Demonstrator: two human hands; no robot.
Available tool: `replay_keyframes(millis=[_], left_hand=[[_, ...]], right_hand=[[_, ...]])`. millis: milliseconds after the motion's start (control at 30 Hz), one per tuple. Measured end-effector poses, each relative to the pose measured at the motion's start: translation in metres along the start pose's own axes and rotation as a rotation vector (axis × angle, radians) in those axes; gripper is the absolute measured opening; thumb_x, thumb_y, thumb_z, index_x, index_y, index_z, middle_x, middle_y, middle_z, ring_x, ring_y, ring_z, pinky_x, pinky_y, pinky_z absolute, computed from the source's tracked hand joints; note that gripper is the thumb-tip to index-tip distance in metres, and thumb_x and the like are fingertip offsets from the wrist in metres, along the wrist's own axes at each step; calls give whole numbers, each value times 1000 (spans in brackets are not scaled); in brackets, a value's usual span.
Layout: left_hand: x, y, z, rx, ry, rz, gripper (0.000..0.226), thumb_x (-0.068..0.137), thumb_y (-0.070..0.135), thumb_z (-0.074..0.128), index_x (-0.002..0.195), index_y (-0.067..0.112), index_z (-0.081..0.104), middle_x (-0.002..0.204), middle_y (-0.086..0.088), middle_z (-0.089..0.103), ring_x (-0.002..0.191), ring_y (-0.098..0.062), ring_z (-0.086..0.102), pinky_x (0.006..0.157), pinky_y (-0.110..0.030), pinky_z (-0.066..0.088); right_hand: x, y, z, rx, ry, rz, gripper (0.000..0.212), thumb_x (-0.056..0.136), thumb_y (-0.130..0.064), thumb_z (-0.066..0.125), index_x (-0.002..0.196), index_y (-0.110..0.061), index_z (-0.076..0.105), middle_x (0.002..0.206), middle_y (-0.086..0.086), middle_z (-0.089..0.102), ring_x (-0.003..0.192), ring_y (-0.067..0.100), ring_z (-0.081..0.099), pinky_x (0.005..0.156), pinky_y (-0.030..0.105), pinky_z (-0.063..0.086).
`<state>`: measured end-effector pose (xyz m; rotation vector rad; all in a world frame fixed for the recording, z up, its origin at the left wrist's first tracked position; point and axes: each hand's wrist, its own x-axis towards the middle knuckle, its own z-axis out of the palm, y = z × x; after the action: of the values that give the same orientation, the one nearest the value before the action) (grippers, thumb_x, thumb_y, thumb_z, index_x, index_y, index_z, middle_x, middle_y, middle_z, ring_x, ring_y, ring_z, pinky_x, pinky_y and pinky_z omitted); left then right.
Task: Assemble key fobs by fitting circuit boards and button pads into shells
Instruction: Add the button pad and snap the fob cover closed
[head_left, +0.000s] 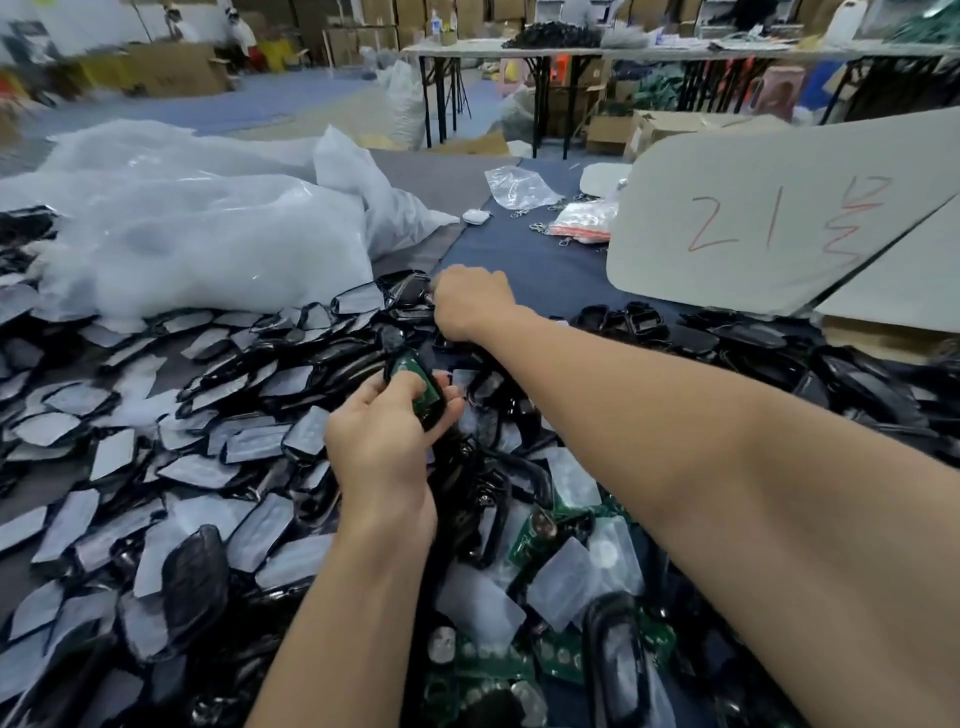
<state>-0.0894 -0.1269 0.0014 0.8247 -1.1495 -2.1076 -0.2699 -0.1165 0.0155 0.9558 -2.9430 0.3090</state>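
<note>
Shell (434, 415) with green circuit board (407, 367) in left hand's (382, 441) grip; right hand's (470, 306) fingers hidden, grasp unclear.

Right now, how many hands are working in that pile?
2. The left hand grips a shell holding a circuit board, centre; the right hand reaches into the pile farther back, fingers hidden.

Assembly workshop, cardboard boxes (171, 70), folding tables (571, 52)

A: What finish do you see on the shells (195, 582)?
B: I see glossy black plastic. The button pads (563, 582) look frosted and translucent, the circuit boards (558, 660) matt green.
A: Around them?
B: Crinkled milky plastic bags (208, 234), dark blue cloth (519, 260) — and matt grey card (753, 218).
</note>
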Motion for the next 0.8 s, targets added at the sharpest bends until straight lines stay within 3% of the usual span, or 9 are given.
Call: replay_keyframes(millis=[200, 300, 367, 433, 533, 633, 700, 800], left_hand=[[-2, -6, 5, 72, 30, 54, 19, 94, -4, 59, 78, -2, 69, 63, -6, 72, 61, -19, 72, 59, -24, 60], [-7, -6, 4, 76, 33, 60, 18, 94, -3, 61, 78, -1, 70, 62, -4, 72, 60, -18, 72, 59, -24, 59], [-8, -6, 3, 99, 35, 88, 18, 93, -2, 62, 78, 2, 71, 64, -4, 74, 59, -18, 73, 58, -24, 59], [-13, -8, 3, 163, 17, 160, 19, 90, 0, 63, 76, 9, 72, 66, -3, 75, 61, -18, 75, 58, -26, 61], [-25, -9, 5, 250, -37, 258, 11, 83, 13, 64, 79, 19, 73, 71, 0, 77, 67, -22, 78, 63, -37, 65], [-34, -9, 5, 375, -9, 286, 19, 80, 27, 63, 98, 27, 69, 76, 7, 78, 70, -18, 78, 72, -45, 65], [-47, -11, 6, 345, -74, 269, 19, 86, 22, 65, 103, 29, 62, 78, 13, 77, 66, -12, 76, 65, -41, 65], [-79, -14, 10, 433, -251, 251, 26, 86, 16, 60, 103, 35, 56, 71, 9, 75, 54, -9, 70, 53, -34, 61]], right_hand=[[7, -2, 4, -200, 107, -80, 21, 93, -14, 50, 112, -15, 59, 117, 8, 68, 113, 30, 62, 110, 45, 29], [-11, -6, 0, -262, 183, -171, 9, 89, -12, 52, 91, -20, 49, 102, 6, 72, 102, 28, 64, 107, 43, 28], [-28, -9, 0, -216, 249, -165, 9, 89, -12, 53, 90, -20, 57, 102, 4, 72, 108, 26, 61, 105, 40, 28], [-49, -8, -2, -18, 361, -105, 17, 94, -17, 55, 88, -25, 69, 91, -1, 69, 105, 22, 58, 102, 38, 30], [-92, 2, -20, 594, 454, 76, 25, 92, -17, 63, 68, -12, 64, 63, 4, 58, 69, 19, 46, 75, 33, 41], [-152, 17, -39, 978, 463, 227, 38, 91, -12, 64, 57, -12, 47, 58, 0, 35, 59, 13, 29, 55, 29, 28], [-195, 32, -44, 1124, 456, 329, 34, 95, -13, 65, 61, -11, 60, 63, -4, 43, 63, 10, 36, 57, 25, 32], [-258, 53, -42, 1220, 404, 398, 24, 101, -16, 62, 81, -6, 70, 75, 10, 60, 78, 11, 45, 80, 30, 48]])
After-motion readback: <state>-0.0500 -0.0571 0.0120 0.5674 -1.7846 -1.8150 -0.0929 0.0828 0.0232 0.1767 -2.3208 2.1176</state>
